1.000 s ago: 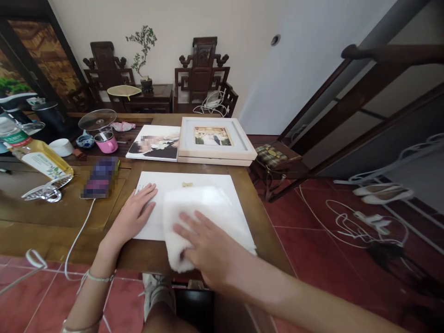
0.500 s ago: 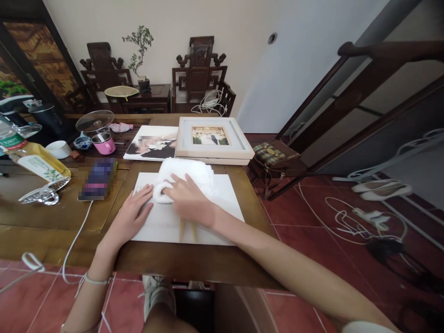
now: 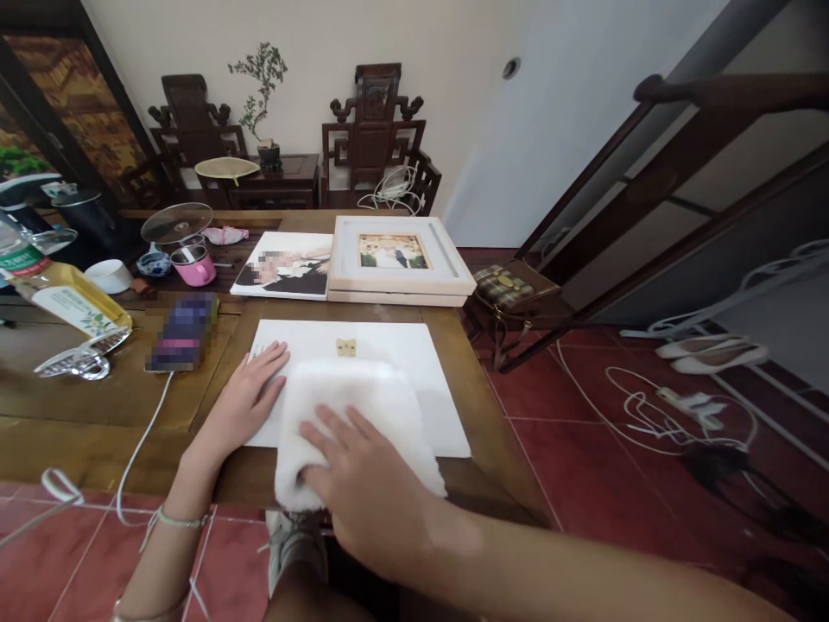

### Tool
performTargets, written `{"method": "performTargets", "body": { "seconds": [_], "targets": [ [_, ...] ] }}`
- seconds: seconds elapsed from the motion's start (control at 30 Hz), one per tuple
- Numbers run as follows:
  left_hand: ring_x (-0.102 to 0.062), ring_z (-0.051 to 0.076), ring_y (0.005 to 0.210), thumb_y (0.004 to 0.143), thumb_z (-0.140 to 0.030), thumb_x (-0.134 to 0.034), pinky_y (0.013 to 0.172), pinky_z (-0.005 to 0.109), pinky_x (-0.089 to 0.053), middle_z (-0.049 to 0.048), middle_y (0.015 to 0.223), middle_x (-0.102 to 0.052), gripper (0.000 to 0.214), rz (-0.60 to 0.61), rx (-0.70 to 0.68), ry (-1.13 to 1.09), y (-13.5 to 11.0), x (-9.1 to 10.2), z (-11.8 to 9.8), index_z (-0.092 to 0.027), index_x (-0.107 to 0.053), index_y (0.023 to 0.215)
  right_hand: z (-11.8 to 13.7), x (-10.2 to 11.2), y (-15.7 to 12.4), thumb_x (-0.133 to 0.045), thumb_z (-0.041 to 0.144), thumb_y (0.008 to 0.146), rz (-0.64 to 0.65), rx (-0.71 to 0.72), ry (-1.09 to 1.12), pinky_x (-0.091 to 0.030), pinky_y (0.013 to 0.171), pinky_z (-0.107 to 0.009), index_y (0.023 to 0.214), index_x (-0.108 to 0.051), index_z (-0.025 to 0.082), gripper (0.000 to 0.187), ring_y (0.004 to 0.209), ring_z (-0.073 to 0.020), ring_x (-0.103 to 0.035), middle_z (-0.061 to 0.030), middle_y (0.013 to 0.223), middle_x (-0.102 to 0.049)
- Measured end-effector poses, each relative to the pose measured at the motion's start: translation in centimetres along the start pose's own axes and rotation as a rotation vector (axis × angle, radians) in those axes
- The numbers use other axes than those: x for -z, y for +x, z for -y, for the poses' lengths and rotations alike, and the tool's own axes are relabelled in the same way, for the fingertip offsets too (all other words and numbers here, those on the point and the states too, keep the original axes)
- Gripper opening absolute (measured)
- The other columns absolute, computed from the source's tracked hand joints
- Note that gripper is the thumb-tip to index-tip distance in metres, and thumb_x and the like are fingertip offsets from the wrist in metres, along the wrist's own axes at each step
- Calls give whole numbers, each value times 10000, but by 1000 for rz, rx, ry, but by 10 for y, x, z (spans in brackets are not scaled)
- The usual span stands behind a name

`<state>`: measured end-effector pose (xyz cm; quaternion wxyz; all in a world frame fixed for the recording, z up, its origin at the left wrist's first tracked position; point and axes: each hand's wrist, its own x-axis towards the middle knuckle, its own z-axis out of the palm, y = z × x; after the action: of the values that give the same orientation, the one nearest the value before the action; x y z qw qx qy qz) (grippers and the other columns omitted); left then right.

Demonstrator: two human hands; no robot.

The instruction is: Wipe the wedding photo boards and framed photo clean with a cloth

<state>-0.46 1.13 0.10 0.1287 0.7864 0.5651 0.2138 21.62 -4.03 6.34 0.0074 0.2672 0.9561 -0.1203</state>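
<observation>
A white flat panel [image 3: 414,371] lies on the wooden table [image 3: 129,406] in front of me, a small brass hanger [image 3: 345,346] near its far edge. My right hand [image 3: 353,484] presses flat on a fluffy white cloth [image 3: 363,406] that covers the panel's near edge and hangs over the table's front. Its fingers are stretched out on the cloth. My left hand [image 3: 249,402] lies flat and open on the panel's left side, holding it down.
Behind the panel sit a framed photo [image 3: 398,259] and a photo print [image 3: 285,266]. To the left are a phone [image 3: 181,331] with a white cable, a hair claw [image 3: 81,358], an oil bottle [image 3: 65,298] and a pink pot [image 3: 193,263]. Carved chairs stand at the back; cables lie on the red floor at right.
My right hand has drawn the cloth back from the panel's far edge to its near edge, uncovering the brass hanger. My left hand has stayed in place.
</observation>
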Motion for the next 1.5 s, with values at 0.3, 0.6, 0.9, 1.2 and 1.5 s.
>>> {"method": "performTargets", "body": {
  "seconds": [0.3, 0.6, 0.9, 1.2, 1.5],
  "targets": [
    [-430, 228, 1340, 979, -398, -326, 1156, 459, -245, 101, 1415, -507, 481, -92, 37, -132, -2, 5, -8, -148, -506, 1348, -47, -3, 59, -402, 103, 876, -229, -273, -118, -290, 1064, -581, 1157, -637, 126, 367, 1348, -379, -347, -181, 1405, -484],
    [-408, 206, 1354, 998, -413, -251, 1148, 362, -284, 95, 1451, -466, 526, -316, 58, -332, -8, 12, -15, -127, -451, 1392, -9, -8, 35, -502, 163, 851, -174, 198, -40, -258, 1067, -618, 1004, -685, 130, 241, 1340, -406, -342, -180, 1384, -499],
    [-466, 248, 1314, 966, -420, -360, 1145, 463, -276, 115, 1380, -539, 472, -132, 22, -130, -3, 3, -7, -147, -568, 1291, -20, 12, 5, -474, 96, 752, -35, -17, 109, -381, 987, -480, 1046, -666, 119, 352, 1193, -331, -509, -174, 1190, -637],
    [-496, 259, 1284, 946, -348, -416, 1131, 508, -273, 83, 1357, -569, 387, -96, -26, -39, -2, 0, -4, -217, -593, 1264, -85, 37, 78, -392, 79, 728, -227, -88, 414, -410, 730, -269, 954, -657, 188, 364, 848, -199, -604, -46, 985, -710],
    [-576, 261, 1180, 942, -308, -423, 1069, 475, -381, 86, 1293, -617, 362, -92, -39, -59, -1, 5, -10, -216, -617, 1233, -65, 47, 130, -383, 81, 777, -216, -45, 304, -392, 736, -206, 934, -677, 162, 344, 897, -171, -600, -18, 956, -703]
  ]
}}
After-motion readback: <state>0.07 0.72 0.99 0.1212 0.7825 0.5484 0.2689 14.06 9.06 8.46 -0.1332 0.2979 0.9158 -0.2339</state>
